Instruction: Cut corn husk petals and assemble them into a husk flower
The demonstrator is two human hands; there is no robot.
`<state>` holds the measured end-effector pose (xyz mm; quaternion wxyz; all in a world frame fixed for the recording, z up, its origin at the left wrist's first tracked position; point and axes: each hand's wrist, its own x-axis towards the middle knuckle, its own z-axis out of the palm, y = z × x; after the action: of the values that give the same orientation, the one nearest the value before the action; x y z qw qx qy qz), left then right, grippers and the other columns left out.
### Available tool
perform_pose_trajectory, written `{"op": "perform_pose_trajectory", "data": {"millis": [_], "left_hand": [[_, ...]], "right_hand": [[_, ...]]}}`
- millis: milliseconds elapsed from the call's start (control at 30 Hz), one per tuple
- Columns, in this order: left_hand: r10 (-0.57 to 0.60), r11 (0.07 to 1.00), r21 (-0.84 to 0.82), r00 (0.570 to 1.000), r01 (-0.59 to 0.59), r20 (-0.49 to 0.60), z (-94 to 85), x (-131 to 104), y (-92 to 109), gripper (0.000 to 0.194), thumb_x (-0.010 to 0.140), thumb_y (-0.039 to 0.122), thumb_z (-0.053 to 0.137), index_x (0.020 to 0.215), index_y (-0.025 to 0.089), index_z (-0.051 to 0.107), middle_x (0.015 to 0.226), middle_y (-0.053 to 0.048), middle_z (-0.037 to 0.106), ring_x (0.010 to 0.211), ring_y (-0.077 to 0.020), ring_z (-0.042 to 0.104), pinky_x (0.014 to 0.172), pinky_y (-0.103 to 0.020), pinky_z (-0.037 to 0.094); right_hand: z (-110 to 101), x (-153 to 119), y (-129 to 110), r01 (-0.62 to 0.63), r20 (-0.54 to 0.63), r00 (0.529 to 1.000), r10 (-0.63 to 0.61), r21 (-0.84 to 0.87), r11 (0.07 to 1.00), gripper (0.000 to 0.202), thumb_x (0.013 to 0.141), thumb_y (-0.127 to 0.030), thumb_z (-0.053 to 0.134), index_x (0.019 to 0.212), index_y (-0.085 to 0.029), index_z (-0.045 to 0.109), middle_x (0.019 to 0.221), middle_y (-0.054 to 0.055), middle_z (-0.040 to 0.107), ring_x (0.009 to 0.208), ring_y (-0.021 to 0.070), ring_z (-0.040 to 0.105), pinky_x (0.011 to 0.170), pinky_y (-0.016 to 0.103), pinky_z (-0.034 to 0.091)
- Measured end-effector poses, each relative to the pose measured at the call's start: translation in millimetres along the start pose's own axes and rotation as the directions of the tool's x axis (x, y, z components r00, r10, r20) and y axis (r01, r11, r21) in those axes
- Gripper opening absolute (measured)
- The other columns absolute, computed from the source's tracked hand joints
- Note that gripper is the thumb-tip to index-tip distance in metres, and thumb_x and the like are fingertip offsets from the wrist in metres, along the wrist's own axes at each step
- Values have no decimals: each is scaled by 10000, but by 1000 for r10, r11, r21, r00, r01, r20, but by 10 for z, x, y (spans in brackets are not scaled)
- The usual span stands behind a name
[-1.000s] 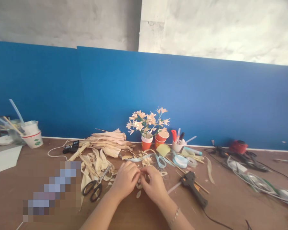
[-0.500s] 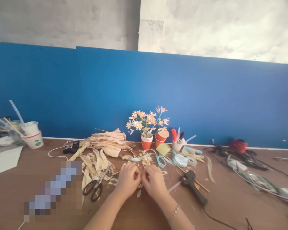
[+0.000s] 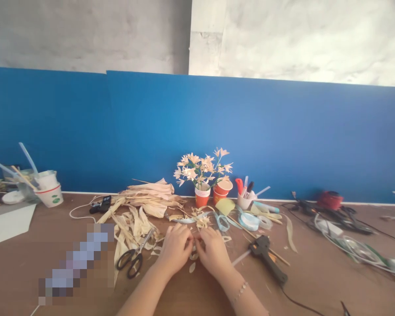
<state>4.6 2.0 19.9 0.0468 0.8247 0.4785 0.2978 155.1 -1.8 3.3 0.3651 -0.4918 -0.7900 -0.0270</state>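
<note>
Close together over the middle of the brown table, my left hand [image 3: 176, 245] and my right hand [image 3: 212, 246] are closed in a pinch, fingertips nearly meeting. Whatever lies between the fingertips is too small and too covered to make out. A pale petal-shaped scrap [image 3: 192, 267] lies just below them. Right beyond my fingers is a small cream husk flower [image 3: 202, 221]. Black-handled scissors [image 3: 131, 260] lie open left of my left hand, their blades against dried corn husks [image 3: 136, 224]. To the right of my right hand rests a black glue gun [image 3: 268, 259].
At the back, husk flowers [image 3: 194, 166] stand in a paper cup [image 3: 202, 198] beside stacked orange cups [image 3: 222, 189]. A white cup of pens [image 3: 244, 201] and light-blue ribbon [image 3: 249, 219] lie right. Cables [image 3: 355, 252] sprawl far right; another cup [image 3: 50, 195] stands far left.
My fingertips have drawn slightly closer together, narrowing the gap between the hands. The whole view has shifted slightly; the objects on the table look the same.
</note>
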Motion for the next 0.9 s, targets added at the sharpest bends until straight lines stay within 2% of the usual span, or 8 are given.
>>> {"op": "perform_pose_trajectory", "data": {"millis": [267, 467, 567, 600, 667, 733, 900], "left_hand": [[-145, 989, 26, 984, 148, -108, 24, 7, 85, 144, 773, 113, 499, 670, 212, 514, 764, -22, 637, 848, -221, 556, 755, -353, 327], [-210, 975, 30, 961, 218, -179, -23, 15, 17, 105, 769, 131, 520, 734, 213, 574, 789, -30, 659, 859, -236, 563, 765, -369, 344], [-158, 987, -11, 977, 158, -140, -37, 5, 14, 166, 778, 181, 555, 920, 228, 626, 870, -43, 676, 892, -242, 559, 778, -376, 357], [-127, 992, -12, 986, 126, -112, -40, 2, 28, 161, 790, 193, 555, 926, 229, 634, 876, -47, 677, 898, -242, 555, 777, -375, 358], [-71, 997, 13, 996, 72, -59, -44, -3, 66, 120, 821, 188, 526, 829, 220, 641, 849, -50, 672, 886, -235, 549, 765, -368, 351], [-32, 998, 51, 999, 34, -29, -50, -4, 98, 169, 844, 170, 493, 740, 210, 621, 820, -51, 661, 862, -223, 540, 749, -359, 338], [15, 998, 67, 1000, -15, -3, -44, 2, 97, 178, 845, 161, 487, 697, 206, 575, 764, -26, 641, 825, -200, 531, 716, -344, 307]], "right_hand": [[37, 13, 16, 24, -113, 993, -18, 46, 999, 137, 760, -97, 477, 667, -181, 532, 656, 25, 565, 676, 179, 505, 640, 282, 283], [39, 11, 29, -74, -164, 983, 80, 45, 996, 154, 808, -113, 454, 708, -173, 554, 678, 34, 576, 689, 185, 519, 644, 285, 295], [12, 3, 31, -82, -111, 990, 88, 62, 995, 138, 797, -102, 474, 734, -175, 571, 699, 28, 599, 707, 182, 539, 661, 283, 311], [4, -1, 28, -72, -91, 993, 78, 69, 995, 133, 792, -99, 483, 742, -178, 578, 705, 24, 606, 713, 181, 546, 664, 282, 316], [-8, -10, 21, -62, -61, 996, 68, 87, 994, 134, 788, -99, 494, 755, -182, 594, 715, 21, 619, 724, 181, 559, 671, 280, 325], [-12, -17, 17, -66, -41, 997, 71, 115, 991, 142, 792, -104, 492, 755, -184, 604, 719, 23, 630, 723, 182, 566, 674, 281, 335], [20, -18, 10, -102, -47, 993, 108, 123, 987, 131, 761, -104, 502, 689, -178, 582, 683, 25, 625, 691, 181, 565, 669, 281, 341]]}}
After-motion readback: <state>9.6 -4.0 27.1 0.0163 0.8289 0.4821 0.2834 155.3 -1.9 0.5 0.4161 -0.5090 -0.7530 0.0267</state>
